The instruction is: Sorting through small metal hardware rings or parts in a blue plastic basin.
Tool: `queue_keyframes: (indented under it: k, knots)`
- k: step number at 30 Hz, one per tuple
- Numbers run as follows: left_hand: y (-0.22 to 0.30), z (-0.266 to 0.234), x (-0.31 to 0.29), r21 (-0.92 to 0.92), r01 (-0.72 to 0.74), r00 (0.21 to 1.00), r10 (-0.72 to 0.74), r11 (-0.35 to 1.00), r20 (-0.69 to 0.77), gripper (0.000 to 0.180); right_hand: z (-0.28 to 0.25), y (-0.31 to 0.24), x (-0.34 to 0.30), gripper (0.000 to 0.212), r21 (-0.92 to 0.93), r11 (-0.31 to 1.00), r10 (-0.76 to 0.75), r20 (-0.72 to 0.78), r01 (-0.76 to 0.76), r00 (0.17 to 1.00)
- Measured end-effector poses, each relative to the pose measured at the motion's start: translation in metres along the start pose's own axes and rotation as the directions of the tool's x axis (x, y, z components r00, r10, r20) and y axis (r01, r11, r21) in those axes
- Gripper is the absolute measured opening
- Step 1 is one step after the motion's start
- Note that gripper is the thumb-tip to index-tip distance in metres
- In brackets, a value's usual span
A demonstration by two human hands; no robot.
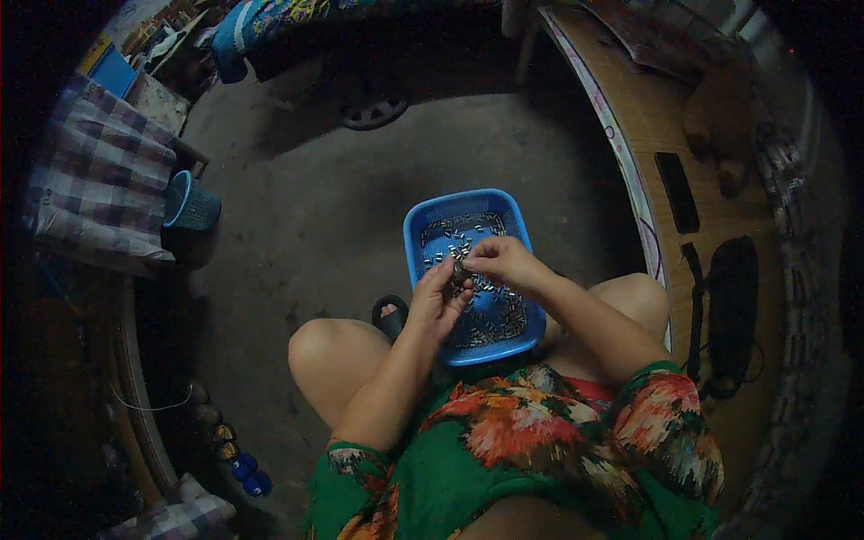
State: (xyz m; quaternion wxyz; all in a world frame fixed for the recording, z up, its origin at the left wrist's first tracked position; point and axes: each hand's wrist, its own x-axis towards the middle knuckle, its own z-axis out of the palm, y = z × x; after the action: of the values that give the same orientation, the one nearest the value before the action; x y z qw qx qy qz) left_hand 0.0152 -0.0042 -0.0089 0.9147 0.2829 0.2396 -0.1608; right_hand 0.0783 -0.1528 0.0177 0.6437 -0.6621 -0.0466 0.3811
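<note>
A blue plastic basket (493, 352) sits in front of me between my knees. Many small shiny metal cylinders (513, 322) lie scattered over its bottom. Above it, my left hand (437, 304) is half curled, palm up, around a few of these metal cylinders. My right hand (502, 261) meets it from the right, thumb and forefinger pinched together at the left fingertips. A dark metallic bit shows between the two hands, too small to make out clearly.
A wooden bench (661, 135) along the right holds a dark remote-like object (677, 192) and a black elongated item (731, 301). A blue-green bin (192, 203) stands left beside a checked cloth (108, 166). Blue shoes (250, 474) lie lower left.
</note>
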Motion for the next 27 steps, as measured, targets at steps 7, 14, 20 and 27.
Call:
queue_keyframes:
  k: [7,14,20,27]
  knots:
    - [0.001,0.002,-0.001,-0.001,0.009,1.000,-0.009,1.000,-0.002,0.021,0.001,0.001,0.000,0.013,0.035,0.998,-0.059,-0.008,0.059,0.998]
    - [0.000,0.000,0.000,-0.007,0.007,0.999,-0.007,1.000,0.052,0.020,0.000,0.010,0.004,0.013,0.039,0.995,-0.097,0.021,0.096,0.995]
    - [0.004,-0.001,-0.002,0.015,0.030,0.994,-0.031,0.999,0.106,0.022,0.004,0.004,0.002,0.018,0.042,0.980,-0.197,0.071,0.194,0.978]
    - [0.002,0.003,-0.002,0.006,0.012,1.000,-0.012,1.000,0.017,0.024,0.003,0.007,0.002,0.018,0.038,0.975,-0.218,0.007,0.218,0.976]
